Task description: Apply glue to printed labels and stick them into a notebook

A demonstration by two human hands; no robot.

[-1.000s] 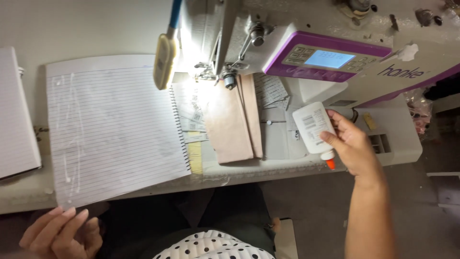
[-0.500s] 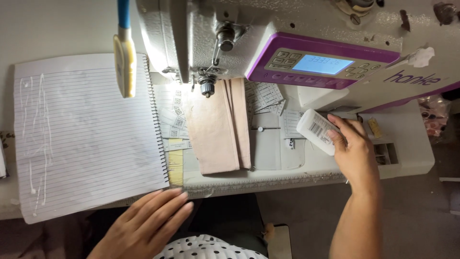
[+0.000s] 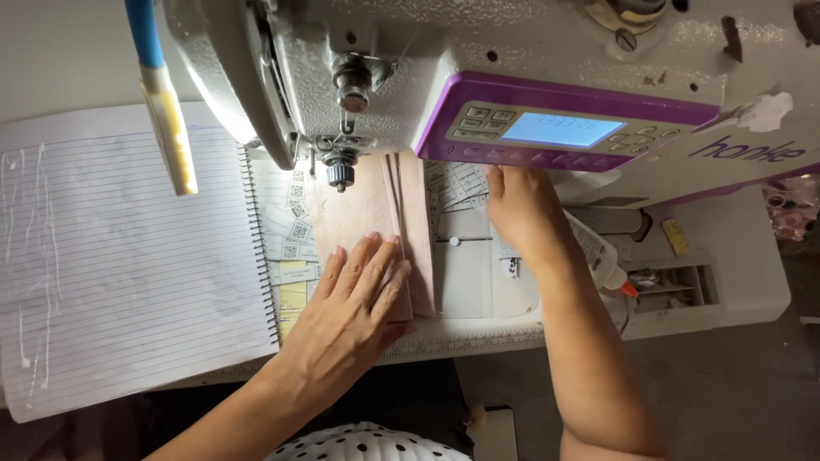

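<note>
Brown fabric pieces (image 3: 376, 218) lie flat on the bed of the grey sewing machine (image 3: 478, 77), just below its needle. Left of the machine sits an open lined spiral notebook (image 3: 128, 265). The left hand (image 3: 354, 303) rests palm down, fingers spread, on the fabric. The right hand (image 3: 521, 209) reaches under the machine's purple control panel (image 3: 555, 128); its grip cannot be told. A white glue bottle (image 3: 598, 256) lies beside that wrist.

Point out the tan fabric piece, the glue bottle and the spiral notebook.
tan fabric piece (image 3: 359, 209): head view, bare upper part.
glue bottle (image 3: 598, 256): head view, white body beside the wrist.
spiral notebook (image 3: 128, 273): head view, lined page.
</note>
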